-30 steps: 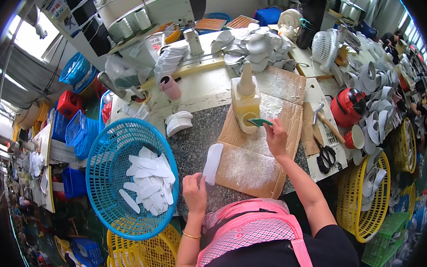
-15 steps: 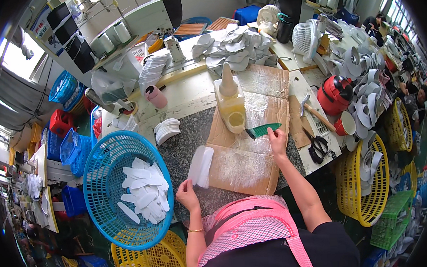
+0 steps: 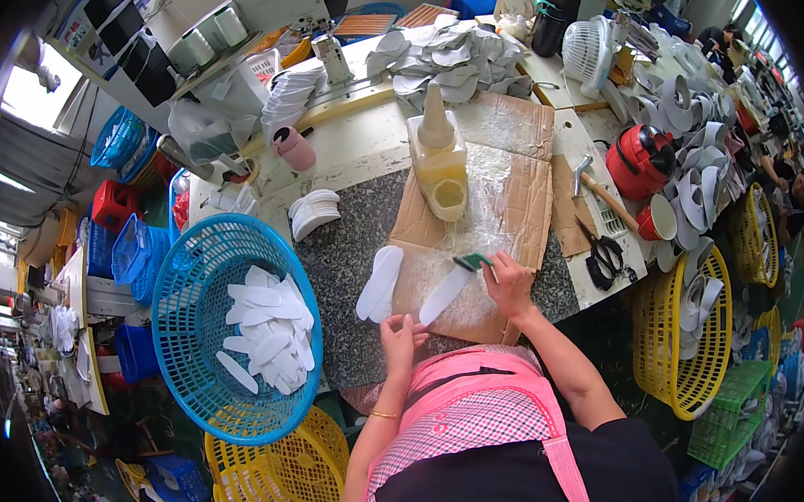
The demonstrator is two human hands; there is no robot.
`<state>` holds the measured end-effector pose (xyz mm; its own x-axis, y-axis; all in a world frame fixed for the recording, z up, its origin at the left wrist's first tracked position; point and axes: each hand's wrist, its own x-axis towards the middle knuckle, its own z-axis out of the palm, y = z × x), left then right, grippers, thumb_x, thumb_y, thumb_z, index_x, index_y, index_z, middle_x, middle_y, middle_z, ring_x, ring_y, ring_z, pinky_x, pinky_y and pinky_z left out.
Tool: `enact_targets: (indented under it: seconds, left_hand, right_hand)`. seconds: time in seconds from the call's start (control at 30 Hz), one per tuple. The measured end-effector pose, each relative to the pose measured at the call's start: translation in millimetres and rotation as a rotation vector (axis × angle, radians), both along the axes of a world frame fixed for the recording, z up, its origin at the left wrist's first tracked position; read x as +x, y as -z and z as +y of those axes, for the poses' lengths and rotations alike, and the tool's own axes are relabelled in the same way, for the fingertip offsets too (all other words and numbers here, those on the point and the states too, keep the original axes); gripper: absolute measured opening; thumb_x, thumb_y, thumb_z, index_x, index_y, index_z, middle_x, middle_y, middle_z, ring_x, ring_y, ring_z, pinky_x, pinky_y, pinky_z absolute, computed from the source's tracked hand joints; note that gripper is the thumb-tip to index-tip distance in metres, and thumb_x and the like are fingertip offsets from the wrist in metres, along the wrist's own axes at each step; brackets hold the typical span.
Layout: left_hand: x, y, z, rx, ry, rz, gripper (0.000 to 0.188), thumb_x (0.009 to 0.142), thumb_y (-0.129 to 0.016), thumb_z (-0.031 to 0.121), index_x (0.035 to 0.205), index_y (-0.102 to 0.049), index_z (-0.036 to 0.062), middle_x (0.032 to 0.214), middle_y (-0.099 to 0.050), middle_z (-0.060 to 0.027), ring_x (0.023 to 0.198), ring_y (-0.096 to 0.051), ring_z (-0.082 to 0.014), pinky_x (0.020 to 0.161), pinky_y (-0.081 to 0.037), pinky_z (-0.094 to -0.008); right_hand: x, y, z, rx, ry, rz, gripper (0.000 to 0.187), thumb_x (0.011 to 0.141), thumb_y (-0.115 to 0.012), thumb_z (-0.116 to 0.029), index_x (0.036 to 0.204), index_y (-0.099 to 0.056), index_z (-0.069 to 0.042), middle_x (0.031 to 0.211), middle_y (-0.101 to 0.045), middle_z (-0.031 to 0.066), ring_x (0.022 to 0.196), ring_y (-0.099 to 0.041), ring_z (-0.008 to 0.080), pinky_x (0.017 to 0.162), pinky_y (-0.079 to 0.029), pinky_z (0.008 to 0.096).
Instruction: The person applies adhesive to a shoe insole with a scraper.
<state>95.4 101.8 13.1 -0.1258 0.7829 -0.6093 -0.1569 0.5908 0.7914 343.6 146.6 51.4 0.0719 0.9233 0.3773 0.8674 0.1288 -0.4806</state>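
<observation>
A thin white insole-shaped piece [image 3: 445, 294] lies slantwise on the glue-smeared cardboard [image 3: 499, 185]. In my right hand [image 3: 511, 286] is a small green glue scraper [image 3: 472, 261], its edge at the far end of that piece. My left hand [image 3: 402, 339] rests by the piece's near end, fingers apart and fingertips at or just beside its tip; whether they touch is unclear. Left of the cardboard, more white pieces [image 3: 380, 284] lie overlapped on the dark speckled slab [image 3: 333, 255]. A squeeze bottle of yellowish glue [image 3: 439, 170] stands on the cardboard, beyond the scraper.
To the left, a blue basket [image 3: 174, 357] holds many white pieces, with a yellow basket [image 3: 278, 484] below it. A stack of white pieces [image 3: 314, 214] and a pink bottle [image 3: 294, 149] stand farther back. Black-handled scissors [image 3: 605, 259], a hammer [image 3: 609, 203] and a red pot-like appliance [image 3: 638, 161] are at right.
My left hand has moved right from the overlapped pieces to a single piece now on the cardboard. My right hand has brought the green scraper nearer, onto that piece's far end.
</observation>
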Motion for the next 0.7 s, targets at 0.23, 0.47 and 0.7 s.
enact_targets:
  seconds: [0.23,0.47,0.7]
  left_hand:
    - [-3,-1,-2,-0.126,-0.092,-0.100,0.032,0.104,-0.045,0.026,0.126,-0.034,0.0052,0.098,-0.073,-0.0214,0.059,-0.068,-0.0193,0.051,-0.046,-0.0244]
    - [5,-10,-1,0.088,-0.001,0.095,0.060,0.082,-0.079,0.005,0.121,-0.034,0.0014,0.097,-0.073,-0.0189,0.080,-0.067,-0.0158,0.070,-0.051,-0.0251]
    - [14,-50,30,0.342,-0.078,0.027,0.053,0.078,-0.081,-0.001,0.104,-0.036,0.0080,0.089,-0.073,-0.0106,0.077,-0.064,-0.0103,0.069,-0.048,-0.0226]
  right_hand:
    - [-40,4,-36,-0.075,-0.498,0.081,0.013,0.087,-0.069,-0.016,0.099,-0.068,-0.009,0.078,-0.059,0.0094,0.069,-0.064,0.0295,0.059,-0.052,0.0407]
    - [15,-3,5,0.055,0.115,-0.022,0.012,0.087,-0.070,-0.016,0.097,-0.069,-0.009,0.078,-0.061,0.0103,0.071,-0.065,0.0304,0.062,-0.051,0.0414]
    - [19,3,32,-0.051,0.132,0.107,0.011,0.091,-0.066,-0.015,0.098,-0.069,-0.007,0.085,-0.062,0.0108,0.077,-0.065,0.0335,0.063,-0.048,0.0443]
